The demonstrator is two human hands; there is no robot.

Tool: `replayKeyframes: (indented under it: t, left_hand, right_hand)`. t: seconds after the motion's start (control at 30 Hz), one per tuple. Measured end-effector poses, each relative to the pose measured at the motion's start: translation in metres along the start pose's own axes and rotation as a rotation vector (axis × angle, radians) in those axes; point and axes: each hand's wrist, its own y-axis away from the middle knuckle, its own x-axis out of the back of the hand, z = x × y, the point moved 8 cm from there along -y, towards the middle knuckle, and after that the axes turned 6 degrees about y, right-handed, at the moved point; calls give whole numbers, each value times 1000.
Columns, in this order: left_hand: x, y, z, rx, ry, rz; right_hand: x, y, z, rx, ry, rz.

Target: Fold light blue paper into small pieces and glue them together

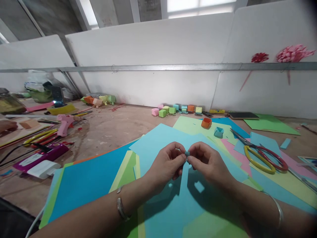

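Between the fingertips of both hands is a narrow light-blue paper strip (183,181), its upper end bent into a small fold and its tail hanging down. My left hand (170,160) pinches the fold from the left. Pressed against the same fold from the right is my right hand (206,162), thumb and forefinger together. Light-blue paper sheets (160,142) lie under both hands. Beyond them sit an orange folded paper piece (206,123) and a blue folded paper piece (219,132). To the right rest scissors (262,155) with yellow and red handles.
Small paper cubes (172,110) line the back of the table. A phone (243,115) lies on green paper at the right. On the left are a pink glue gun (64,124), a purple power strip (42,157) and another person's hand (7,125). A white board (148,46) stands behind.
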Motion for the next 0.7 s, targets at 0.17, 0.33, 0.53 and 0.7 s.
replayKeyframes:
  t: [0.17, 0.33, 0.53, 0.7]
  left_hand:
    - [-3, 4, -3, 37, 102, 1]
    - [-5, 7, -3, 31, 154, -22]
    - [-9, 9, -5, 48, 151, -48]
    - [-4, 5, -5, 61, 123, -11]
  right_hand:
    - [-2, 3, -5, 9, -33, -3]
    - [0, 6, -7, -31, -123, 22]
    - [0, 6, -3, -85, -192, 14]
    - [-1, 4, -4, -67, -141, -40]
